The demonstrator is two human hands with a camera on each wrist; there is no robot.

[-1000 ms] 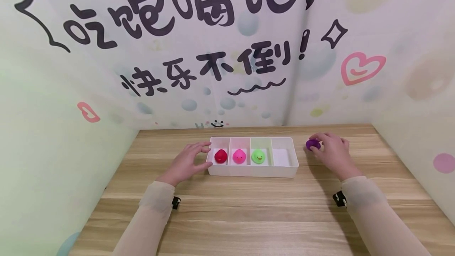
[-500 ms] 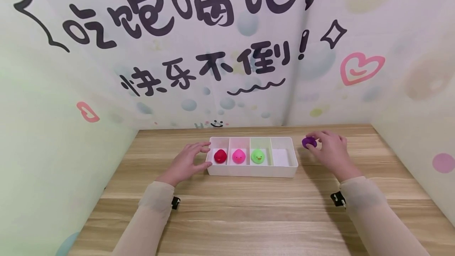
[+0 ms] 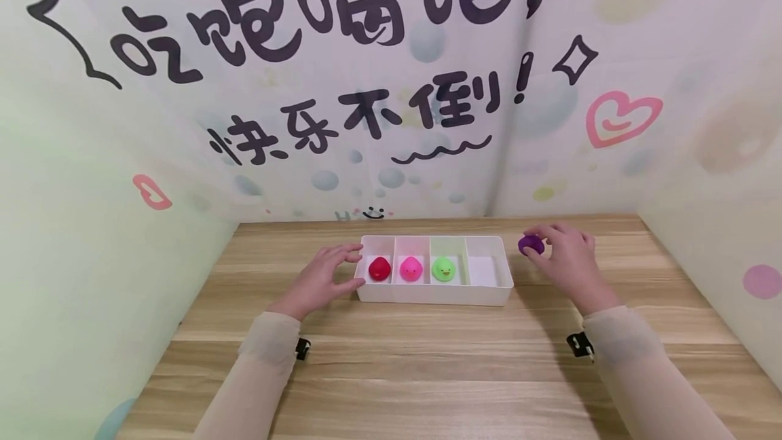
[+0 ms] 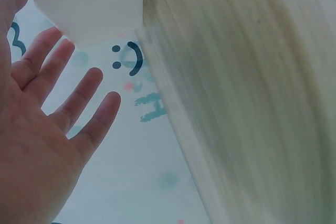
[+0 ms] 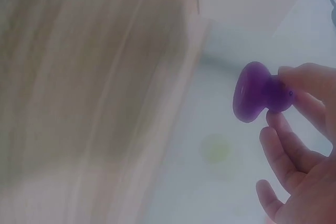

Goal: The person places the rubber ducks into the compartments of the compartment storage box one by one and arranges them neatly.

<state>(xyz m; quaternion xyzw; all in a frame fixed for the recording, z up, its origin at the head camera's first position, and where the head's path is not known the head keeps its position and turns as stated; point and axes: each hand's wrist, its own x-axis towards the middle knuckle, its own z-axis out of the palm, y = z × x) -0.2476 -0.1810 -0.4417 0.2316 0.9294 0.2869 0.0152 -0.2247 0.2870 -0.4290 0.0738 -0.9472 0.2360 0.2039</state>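
My right hand (image 3: 571,260) pinches a small purple toy duck (image 3: 530,245) between thumb and fingertips, just right of a white divided box (image 3: 434,295). In the right wrist view the duck (image 5: 253,93) is held by its head, its rounded body pointing away from the fingers. At the box's left end, my left hand (image 3: 318,280) rests its fingertips and thumb against the wall, fingers fairly straight. Inside the box, from left to right, sit a red duck (image 3: 379,269), a pink duck (image 3: 411,269) and a green duck (image 3: 444,269), each in its own compartment. The rightmost compartment is bare.
The box stands toward the back of a wood-grain table (image 3: 415,372). A printed backdrop (image 3: 293,189) rises behind the table's back edge, and pale side walls flank it. Both forearms lie over the table from the front.
The right hand has shifted slightly left and back with the purple duck, which has turned a little in the fingers. The left hand and the box have stayed in place.
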